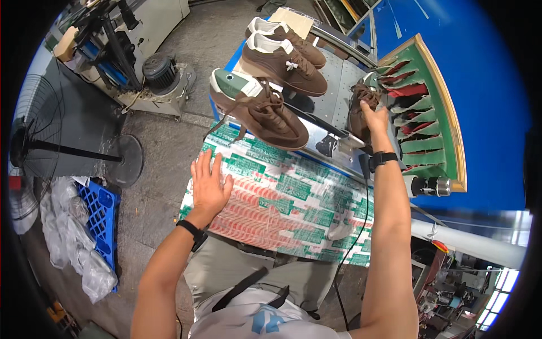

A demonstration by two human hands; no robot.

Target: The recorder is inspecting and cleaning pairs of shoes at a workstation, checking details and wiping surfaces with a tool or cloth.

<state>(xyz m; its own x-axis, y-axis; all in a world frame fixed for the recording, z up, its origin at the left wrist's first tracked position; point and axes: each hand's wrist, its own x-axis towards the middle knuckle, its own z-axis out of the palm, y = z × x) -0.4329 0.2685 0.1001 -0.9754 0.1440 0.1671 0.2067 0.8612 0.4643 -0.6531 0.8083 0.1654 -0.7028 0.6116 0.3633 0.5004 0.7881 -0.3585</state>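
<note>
My right hand [375,117] grips a brown lace-up shoe [355,116] with thumb on its laces; a green piece shows at the shoe's opening. This shoe is on the grey metal bed, beside the green-framed opening hung with strips. My left hand [209,183] lies flat, fingers spread, on a tabletop [282,209] covered in green, white and red printed tape. Ahead of it stands another brown shoe [271,121] with a green last inside and loose laces. Behind that are two more brown shoes with pale linings, the nearer one [276,65] with a small white piece at its laces.
The machine's opening [446,113] has a wood-edged green frame and hanging strips, some red. A black cable [366,209] runs down across the table. To the left are a floor fan [73,147], a motor [161,70] and a blue plastic pallet [101,220] with clear bags.
</note>
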